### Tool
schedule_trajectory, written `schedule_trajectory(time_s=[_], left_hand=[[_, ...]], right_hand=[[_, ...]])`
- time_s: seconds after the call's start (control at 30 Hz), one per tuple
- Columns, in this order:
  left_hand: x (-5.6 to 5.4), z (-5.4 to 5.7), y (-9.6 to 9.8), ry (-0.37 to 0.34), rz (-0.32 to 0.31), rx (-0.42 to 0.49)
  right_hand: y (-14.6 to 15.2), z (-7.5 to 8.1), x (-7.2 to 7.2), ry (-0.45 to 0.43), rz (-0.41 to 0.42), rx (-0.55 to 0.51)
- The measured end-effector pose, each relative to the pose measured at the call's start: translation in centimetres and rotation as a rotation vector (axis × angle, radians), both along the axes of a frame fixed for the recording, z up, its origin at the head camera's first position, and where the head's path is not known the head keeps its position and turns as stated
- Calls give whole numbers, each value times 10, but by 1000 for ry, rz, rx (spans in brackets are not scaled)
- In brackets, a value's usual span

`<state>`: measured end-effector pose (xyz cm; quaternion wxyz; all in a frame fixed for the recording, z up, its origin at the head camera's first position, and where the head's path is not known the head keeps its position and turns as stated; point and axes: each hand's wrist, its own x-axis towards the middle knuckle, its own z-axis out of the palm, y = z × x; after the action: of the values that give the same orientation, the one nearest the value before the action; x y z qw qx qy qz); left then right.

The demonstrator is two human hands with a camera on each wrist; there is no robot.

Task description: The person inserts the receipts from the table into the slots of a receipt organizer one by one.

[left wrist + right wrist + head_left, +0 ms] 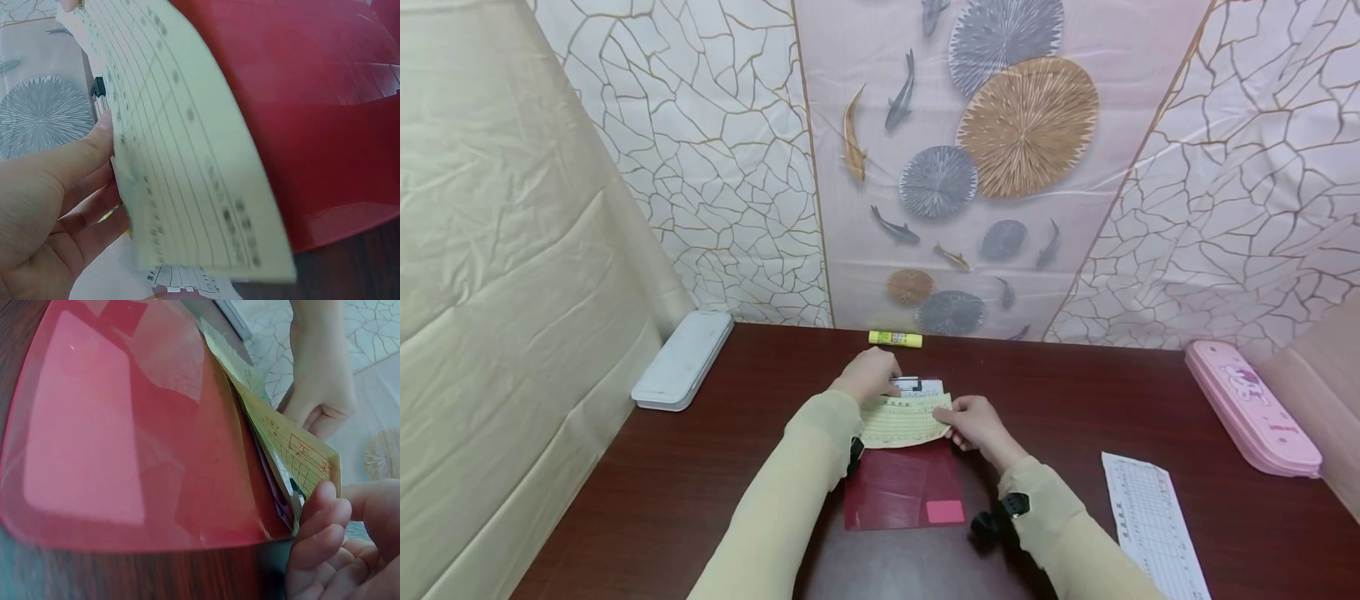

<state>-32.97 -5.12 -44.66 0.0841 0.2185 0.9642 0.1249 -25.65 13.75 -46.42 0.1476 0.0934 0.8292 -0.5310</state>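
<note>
A yellow printed form sheet [904, 421] is lifted and bowed over the upper part of a red translucent folder [898, 492]. My right hand [976, 425] pinches the sheet's right end, thumb on top. At the sheet's far left edge, my left hand [868, 377] holds it between thumb and fingers; some fingertips are hidden behind the paper in the left wrist view. Beyond the sheet, white papers [931, 387] with a black clip [914, 384] show beside the left hand. A pink label [945, 511] lies at the folder's lower right corner.
A white printed sheet [1153, 521] lies on the dark wooden table [1037, 375] at right. The pink pencil case [1251, 404] is at the far right, a white case [683, 360] at the far left. By the back curtain lies a yellow glue stick [895, 339].
</note>
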Motion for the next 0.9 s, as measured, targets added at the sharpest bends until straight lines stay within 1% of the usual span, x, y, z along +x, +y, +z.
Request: schedule_trajectory(time_s=[0.27, 0.33, 0.43, 0.53, 0.67, 0.8, 0.9], left_hand=[[-3, -2, -2, 5, -13, 29], [-3, -2, -2, -3, -9, 32], [-3, -2, -1, -11, -3, 25], [-3, -2, 0, -16, -3, 22], [-5, -3, 2, 3, -42, 0], [-6, -5, 4, 42, -82, -53], [-6, -6, 5, 73, -108, -95]], right_hand=[[-11, 0, -4, 34, 11, 87], [-12, 1, -5, 37, 15, 112], [-13, 2, -5, 42, 25, 160], [-13, 1, -7, 77, 58, 224], [-16, 0, -10, 133, 93, 320], [-20, 2, -12, 117, 108, 424], [-24, 3, -14, 96, 127, 506]])
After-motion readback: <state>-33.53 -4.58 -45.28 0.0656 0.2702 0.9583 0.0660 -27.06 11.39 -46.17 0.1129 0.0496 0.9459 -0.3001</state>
